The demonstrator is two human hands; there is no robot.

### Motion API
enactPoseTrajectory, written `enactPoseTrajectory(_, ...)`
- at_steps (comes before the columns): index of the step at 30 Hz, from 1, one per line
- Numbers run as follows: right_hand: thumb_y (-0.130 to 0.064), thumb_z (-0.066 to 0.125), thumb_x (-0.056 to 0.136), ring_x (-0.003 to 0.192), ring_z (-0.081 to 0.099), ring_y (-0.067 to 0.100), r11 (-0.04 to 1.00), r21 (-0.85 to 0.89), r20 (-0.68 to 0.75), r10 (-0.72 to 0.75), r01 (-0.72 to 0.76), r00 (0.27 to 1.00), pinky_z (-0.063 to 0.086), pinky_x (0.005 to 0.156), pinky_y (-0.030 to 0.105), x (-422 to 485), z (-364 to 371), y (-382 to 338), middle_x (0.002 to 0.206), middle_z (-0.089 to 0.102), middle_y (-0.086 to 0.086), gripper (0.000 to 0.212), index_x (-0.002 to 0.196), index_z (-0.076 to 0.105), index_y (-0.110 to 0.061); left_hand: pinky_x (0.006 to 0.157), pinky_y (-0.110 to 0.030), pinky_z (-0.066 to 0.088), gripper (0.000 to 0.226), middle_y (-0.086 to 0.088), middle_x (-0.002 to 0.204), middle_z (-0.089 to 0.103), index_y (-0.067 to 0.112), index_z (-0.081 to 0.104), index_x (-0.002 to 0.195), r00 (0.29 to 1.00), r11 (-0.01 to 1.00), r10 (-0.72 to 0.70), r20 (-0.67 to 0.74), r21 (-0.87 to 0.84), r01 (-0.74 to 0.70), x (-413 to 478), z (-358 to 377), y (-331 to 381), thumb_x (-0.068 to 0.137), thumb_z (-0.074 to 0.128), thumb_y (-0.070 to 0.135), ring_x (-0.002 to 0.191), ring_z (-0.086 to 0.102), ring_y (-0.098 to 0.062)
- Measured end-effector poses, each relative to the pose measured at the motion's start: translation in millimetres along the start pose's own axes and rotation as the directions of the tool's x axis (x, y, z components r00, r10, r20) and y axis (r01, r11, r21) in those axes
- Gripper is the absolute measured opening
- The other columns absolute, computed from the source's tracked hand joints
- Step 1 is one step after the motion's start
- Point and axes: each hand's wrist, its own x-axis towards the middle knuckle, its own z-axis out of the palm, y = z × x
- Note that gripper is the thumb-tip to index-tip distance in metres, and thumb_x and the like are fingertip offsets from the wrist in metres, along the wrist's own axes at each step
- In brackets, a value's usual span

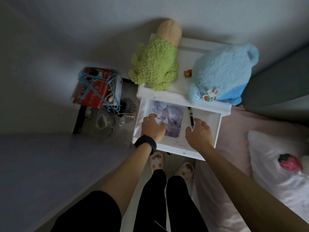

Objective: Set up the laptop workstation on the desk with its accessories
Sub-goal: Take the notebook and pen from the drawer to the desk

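- No readable text in sight right now.
- White print runs across the red package (93,95) at nine o'clock, too blurred to make out.

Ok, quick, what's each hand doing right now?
Left hand: open, resting on the purple sheet in the drawer.
Right hand: open, holding nothing, beside the black pen.

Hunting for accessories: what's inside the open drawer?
A purple patterned sheet and a black pen lie in the drawer. The left hand and right hand cover part of its floor.
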Motion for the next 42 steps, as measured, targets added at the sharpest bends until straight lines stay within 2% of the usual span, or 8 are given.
enactPoseTrajectory(4,-0.023,0.046,0.101,0.123,0.048,0.044,0.996,-0.082,-0.026,0.033,-0.035,0.999,0.042,0.1,0.048,34,10,-3,0.136,0.049,0.025,0.044,0.139,0.043,0.0,0.109,-0.047,0.041,0.08,-0.018,0.151,0.038,0.009,0.02,0.154,0.993,0.985,-0.108,0.037,0.14,0.102,34,14,-8,0.092,0.06,0.04,0.137,0.04,-0.037)
enactPoseTrajectory(9,-0.033,0.038,0.105,0.117,0.052,0.041,0.977,-0.206,-0.057,0.043,-0.054,0.997,0.046,0.088,0.047,56,18,-6,0.127,0.056,0.021,0.037,0.126,0.05,-0.005,0.103,-0.046,0.046,0.084,-0.021,0.149,0.037,0.012,0.011,0.156,0.991,0.984,-0.134,-0.013,0.114,0.134,44,22,-6,0.093,0.061,0.036,0.132,0.045,-0.037)
enactPoseTrajectory(13,-0.037,0.034,0.106,0.116,0.059,0.039,0.959,-0.223,0.006,0.178,-0.173,0.984,0.043,0.084,0.041,54,26,-10,0.124,0.064,0.02,0.038,0.119,0.055,-0.008,0.084,-0.041,0.051,0.069,-0.019,0.139,0.048,0.008,0.022,0.147,0.973,0.977,-0.214,0.082,0.019,0.214,50,19,-13,0.095,0.055,0.038,0.114,0.057,-0.036)
enactPoseTrajectory(17,-0.039,0.038,0.104,0.112,0.061,0.038,0.961,-0.217,-0.014,0.174,-0.173,0.985,0.038,0.079,0.04,55,26,-8,0.122,0.064,0.017,0.036,0.119,0.053,-0.01,0.071,-0.033,0.043,0.049,-0.014,0.122,0.06,0.01,0.044,0.131,0.98,0.981,-0.164,0.116,0.125,0.15,55,17,-20,0.098,0.045,0.047,0.099,0.062,-0.031)
enactPoseTrajectory(21,-0.035,0.048,0.099,0.114,0.059,0.041,0.97,-0.153,-0.045,0.187,-0.191,0.981,0.043,0.086,0.043,54,19,-6,0.126,0.058,0.017,0.038,0.126,0.045,-0.009,0.058,-0.03,0.038,0.047,-0.008,0.106,0.066,0.012,0.058,0.116,0.978,0.979,-0.131,0.16,0.175,0.103,52,11,-21,0.099,0.041,0.052,0.081,0.06,-0.023)
enactPoseTrajectory(27,-0.033,0.05,0.094,0.116,0.057,0.038,0.945,-0.207,0.017,0.262,-0.253,0.965,0.038,0.083,0.041,44,18,-3,0.127,0.059,0.016,0.039,0.126,0.046,-0.011,0.055,-0.03,0.035,0.054,-0.016,0.101,0.066,0.002,0.061,0.113,0.972,0.977,-0.156,0.178,0.169,0.126,38,-3,-23,0.098,0.042,0.051,0.083,0.062,-0.031)
enactPoseTrajectory(31,-0.041,0.048,0.1,0.115,0.058,0.041,0.956,-0.216,-0.053,0.189,-0.196,0.981,0.044,0.088,0.044,48,21,-8,0.128,0.055,0.017,0.042,0.127,0.047,-0.009,0.05,-0.028,0.031,0.038,-0.002,0.068,0.055,0.01,0.056,0.084,0.982,0.99,-0.127,0.137,0.071,0.118,33,-14,-17,0.098,0.048,0.044,0.062,0.053,-0.019)
enactPoseTrajectory(42,-0.031,0.043,0.105,0.098,0.065,0.042,0.968,-0.249,-0.069,-0.048,0.029,0.996,0.04,0.072,0.04,25,18,2,0.113,0.064,0.017,0.025,0.116,0.046,-0.009,0.052,-0.028,0.034,0.042,-0.002,0.063,0.052,0.016,0.049,0.066,0.985,0.992,-0.11,0.132,-0.045,0.117,18,-23,-12,0.096,0.056,0.043,0.061,0.052,-0.022)
